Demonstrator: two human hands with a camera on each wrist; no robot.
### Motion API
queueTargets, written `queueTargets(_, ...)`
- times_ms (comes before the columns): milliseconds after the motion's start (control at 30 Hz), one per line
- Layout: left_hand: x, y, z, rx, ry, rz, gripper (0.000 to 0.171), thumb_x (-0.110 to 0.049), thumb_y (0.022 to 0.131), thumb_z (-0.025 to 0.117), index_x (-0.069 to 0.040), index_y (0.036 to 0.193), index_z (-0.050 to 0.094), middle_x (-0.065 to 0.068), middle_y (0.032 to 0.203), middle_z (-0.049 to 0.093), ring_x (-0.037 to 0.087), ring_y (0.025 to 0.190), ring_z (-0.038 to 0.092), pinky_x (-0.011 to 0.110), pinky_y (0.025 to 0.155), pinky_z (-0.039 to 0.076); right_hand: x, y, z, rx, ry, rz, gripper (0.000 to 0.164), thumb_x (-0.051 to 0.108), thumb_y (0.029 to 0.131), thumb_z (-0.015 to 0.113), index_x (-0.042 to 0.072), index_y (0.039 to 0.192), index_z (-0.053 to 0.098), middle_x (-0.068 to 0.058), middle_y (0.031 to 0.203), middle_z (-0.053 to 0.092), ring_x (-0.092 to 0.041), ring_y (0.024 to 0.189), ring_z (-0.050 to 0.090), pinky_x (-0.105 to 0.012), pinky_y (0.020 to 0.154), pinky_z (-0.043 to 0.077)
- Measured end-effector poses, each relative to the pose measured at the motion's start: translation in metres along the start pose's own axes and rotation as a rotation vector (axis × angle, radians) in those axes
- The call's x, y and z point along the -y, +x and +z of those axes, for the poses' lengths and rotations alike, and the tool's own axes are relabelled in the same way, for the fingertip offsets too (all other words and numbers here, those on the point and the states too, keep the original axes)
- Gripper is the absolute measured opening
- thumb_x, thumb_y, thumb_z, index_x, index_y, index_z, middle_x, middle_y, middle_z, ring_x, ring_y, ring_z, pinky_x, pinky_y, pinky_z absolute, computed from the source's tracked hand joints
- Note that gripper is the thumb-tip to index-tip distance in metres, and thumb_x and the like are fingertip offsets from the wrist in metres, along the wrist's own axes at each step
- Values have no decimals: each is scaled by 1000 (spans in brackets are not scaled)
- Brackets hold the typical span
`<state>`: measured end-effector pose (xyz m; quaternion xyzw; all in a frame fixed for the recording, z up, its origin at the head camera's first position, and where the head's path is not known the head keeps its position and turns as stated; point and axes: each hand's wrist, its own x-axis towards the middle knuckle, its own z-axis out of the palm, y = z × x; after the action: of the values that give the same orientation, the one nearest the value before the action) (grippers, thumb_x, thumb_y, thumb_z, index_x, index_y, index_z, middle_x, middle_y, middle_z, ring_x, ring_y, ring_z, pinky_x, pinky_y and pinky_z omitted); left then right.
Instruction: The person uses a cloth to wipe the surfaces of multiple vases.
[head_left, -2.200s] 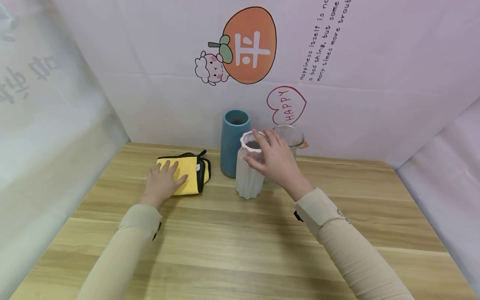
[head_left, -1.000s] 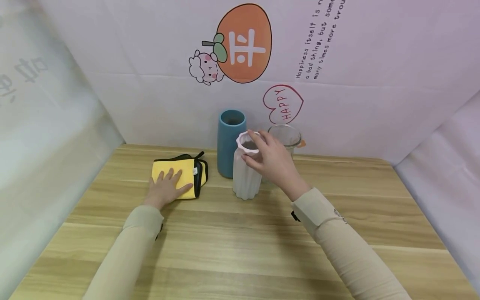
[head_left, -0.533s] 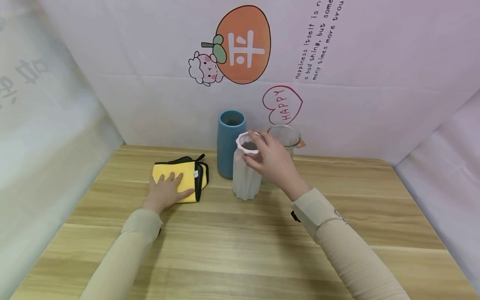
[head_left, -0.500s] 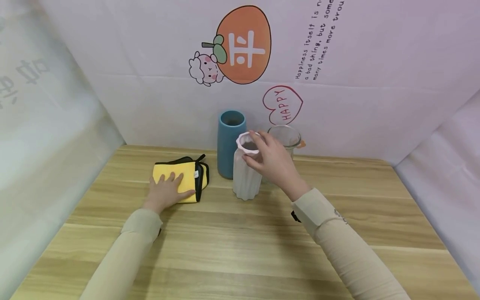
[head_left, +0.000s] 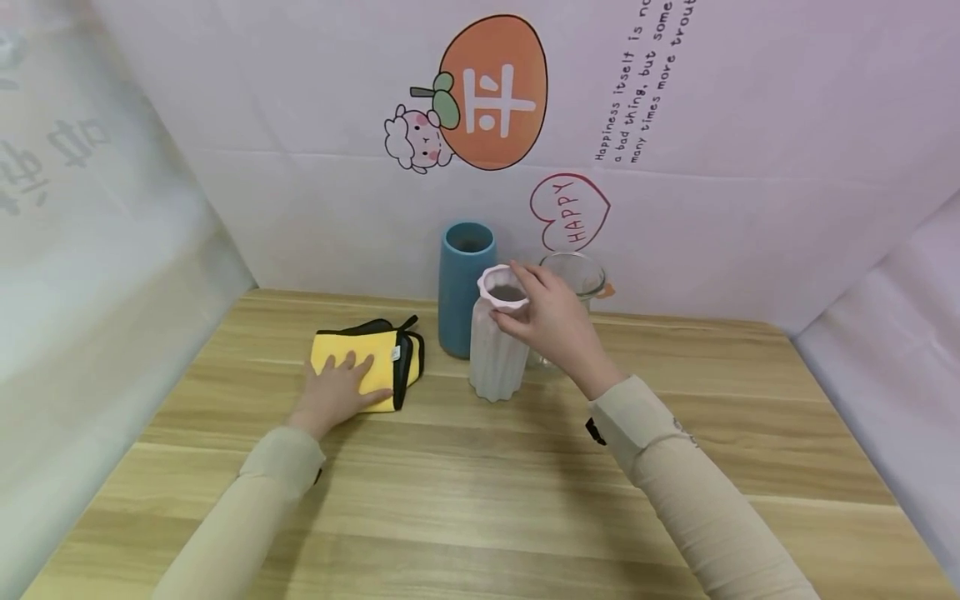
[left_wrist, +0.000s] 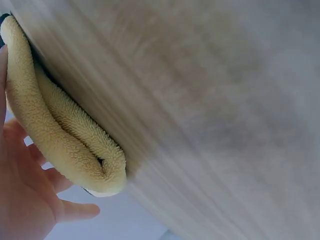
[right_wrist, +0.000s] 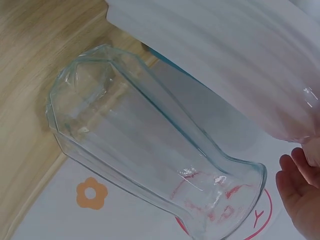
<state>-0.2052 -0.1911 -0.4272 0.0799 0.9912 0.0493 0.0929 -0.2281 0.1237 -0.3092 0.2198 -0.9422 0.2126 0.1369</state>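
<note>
My left hand lies with spread fingers on a folded yellow towel with black edging. In the left wrist view the towel's fluffy fold shows beside the fingers. My right hand holds the neck of a white fluted vase between thumb and fingers, just below its scalloped rim. The vase stands upright on the table. Behind it is a taller blue vase, partly covered. A clear faceted glass vase stands behind the right hand, which hides much of it in the head view.
The wooden table ends at a printed cloth backdrop close behind the vases. White cloth also hangs at the left and right sides. The three vases stand close together, with the towel to their left.
My left hand has slid the towel slightly toward the table's front. My right fingers have shifted a little at the white vase's neck, while the vases stay in place.
</note>
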Motion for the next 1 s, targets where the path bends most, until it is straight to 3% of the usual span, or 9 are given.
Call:
queueTargets(400,-5,-5,5,-11,-56,1,76,-60,94,43,-8,148,33,27,152,28,56,137,26,78,106,13,0,-3,-1,-57,-26,-64,70,39,81,73,3,137,50,-17,125,60,-33,111,58,-45,97,51)
queueTargets(600,-8,-6,8,16,-101,42,76,-52,98,42,-2,151,21,25,156,20,53,140,19,77,107,13,-2,-6,0,-93,-68,-120,70,39,81,73,2,137,51,-18,126,60,-34,111,59,-46,99,50)
queueTargets(1000,-14,-7,5,-50,-34,86,60,-41,100,45,-3,145,38,24,147,41,48,135,37,74,107,22,-3,-11,-1,-85,-77,-113,73,41,81,73,2,138,49,-18,133,58,-34,121,55,-47,105,45)
